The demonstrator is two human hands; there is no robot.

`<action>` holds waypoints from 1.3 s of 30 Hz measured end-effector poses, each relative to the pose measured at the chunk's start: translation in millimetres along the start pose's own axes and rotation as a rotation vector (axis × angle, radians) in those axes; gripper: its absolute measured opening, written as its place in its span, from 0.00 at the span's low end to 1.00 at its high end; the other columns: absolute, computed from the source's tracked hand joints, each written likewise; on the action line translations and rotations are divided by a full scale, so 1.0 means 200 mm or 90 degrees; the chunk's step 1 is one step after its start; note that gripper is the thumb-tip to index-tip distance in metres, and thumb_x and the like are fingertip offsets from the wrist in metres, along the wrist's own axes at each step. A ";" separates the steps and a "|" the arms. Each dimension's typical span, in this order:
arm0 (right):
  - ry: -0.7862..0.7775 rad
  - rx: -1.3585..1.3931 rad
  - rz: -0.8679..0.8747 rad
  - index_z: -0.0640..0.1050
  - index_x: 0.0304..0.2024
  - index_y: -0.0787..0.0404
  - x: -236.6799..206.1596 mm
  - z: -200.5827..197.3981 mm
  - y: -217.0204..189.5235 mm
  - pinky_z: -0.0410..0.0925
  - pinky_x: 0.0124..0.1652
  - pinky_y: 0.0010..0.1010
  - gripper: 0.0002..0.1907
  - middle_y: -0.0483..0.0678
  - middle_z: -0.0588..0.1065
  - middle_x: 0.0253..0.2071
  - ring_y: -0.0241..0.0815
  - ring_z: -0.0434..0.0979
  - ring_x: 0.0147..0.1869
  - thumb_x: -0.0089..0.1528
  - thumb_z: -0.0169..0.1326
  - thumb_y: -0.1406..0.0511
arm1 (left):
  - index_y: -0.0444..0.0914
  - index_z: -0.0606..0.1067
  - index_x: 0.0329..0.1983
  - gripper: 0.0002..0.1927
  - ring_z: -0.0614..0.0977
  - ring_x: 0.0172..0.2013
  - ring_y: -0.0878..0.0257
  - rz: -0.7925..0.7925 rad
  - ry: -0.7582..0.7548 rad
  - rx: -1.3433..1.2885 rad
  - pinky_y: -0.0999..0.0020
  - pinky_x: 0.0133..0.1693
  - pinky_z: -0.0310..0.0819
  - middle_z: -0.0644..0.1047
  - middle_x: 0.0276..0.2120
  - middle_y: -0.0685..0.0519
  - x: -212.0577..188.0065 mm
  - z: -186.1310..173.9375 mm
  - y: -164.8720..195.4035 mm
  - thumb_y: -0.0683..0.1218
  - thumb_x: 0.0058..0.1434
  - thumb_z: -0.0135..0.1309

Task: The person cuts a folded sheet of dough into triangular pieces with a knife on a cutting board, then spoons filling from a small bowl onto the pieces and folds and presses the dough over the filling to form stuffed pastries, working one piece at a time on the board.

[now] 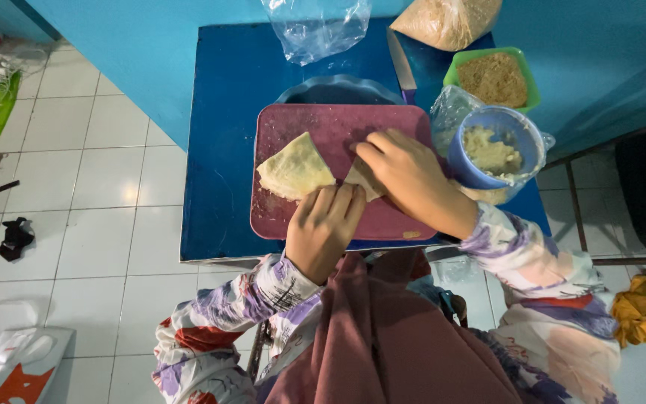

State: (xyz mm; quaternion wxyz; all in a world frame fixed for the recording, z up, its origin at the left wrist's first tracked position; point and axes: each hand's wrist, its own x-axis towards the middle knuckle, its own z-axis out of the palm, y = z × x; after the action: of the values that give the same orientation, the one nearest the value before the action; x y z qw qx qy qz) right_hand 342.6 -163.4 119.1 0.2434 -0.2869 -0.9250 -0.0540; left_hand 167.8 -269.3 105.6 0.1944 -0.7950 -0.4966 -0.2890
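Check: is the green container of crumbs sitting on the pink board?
No, the green container stands on the blue table, beyond the pink board.

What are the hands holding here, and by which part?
Both hands press a thin pale folded wrapper on the maroon plastic tray: the left hand at its lower right edge, the right hand on the folded flap. Neither lifts it.

The hands hide part of the folded wrapper (297, 168); top edge crops the crumb bag (446, 21).
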 end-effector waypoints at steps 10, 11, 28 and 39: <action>-0.037 0.041 0.038 0.73 0.42 0.62 0.05 0.05 0.05 0.70 0.37 0.45 0.12 0.52 0.71 0.39 0.56 0.75 0.45 0.57 0.58 0.70 | 0.35 0.77 0.49 0.17 0.78 0.48 0.60 -0.026 0.021 0.019 0.66 0.48 0.74 0.76 0.44 0.53 -0.01 0.02 0.01 0.43 0.56 0.52; -0.034 0.029 0.027 0.72 0.42 0.63 0.05 0.05 0.05 0.70 0.37 0.44 0.11 0.53 0.70 0.39 0.56 0.75 0.45 0.58 0.58 0.70 | 0.35 0.77 0.49 0.17 0.78 0.48 0.60 -0.028 0.021 0.031 0.66 0.48 0.74 0.76 0.44 0.53 -0.01 0.02 0.01 0.43 0.56 0.52; 0.139 -0.098 0.120 0.77 0.54 0.57 -0.18 -0.46 -0.11 0.70 0.53 0.42 0.14 0.47 0.79 0.43 0.50 0.76 0.54 0.66 0.56 0.71 | 0.33 0.76 0.54 0.21 0.79 0.52 0.57 0.038 0.020 -0.036 0.63 0.57 0.74 0.77 0.50 0.49 -0.01 0.03 0.03 0.43 0.57 0.52; -0.038 -0.165 0.225 0.71 0.63 0.65 -0.30 -0.50 0.11 0.62 0.55 0.47 0.35 0.52 0.80 0.48 0.57 0.73 0.59 0.61 0.62 0.51 | 0.32 0.76 0.52 0.20 0.78 0.51 0.56 0.046 0.006 -0.082 0.63 0.57 0.74 0.77 0.49 0.49 0.00 0.02 0.01 0.42 0.57 0.52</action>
State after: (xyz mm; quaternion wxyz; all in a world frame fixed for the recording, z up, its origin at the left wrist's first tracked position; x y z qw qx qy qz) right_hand 440.0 -200.1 176.3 0.1829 -0.4748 -0.8524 -0.1202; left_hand 171.0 -268.3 103.4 0.1555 -0.8221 -0.4468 -0.3166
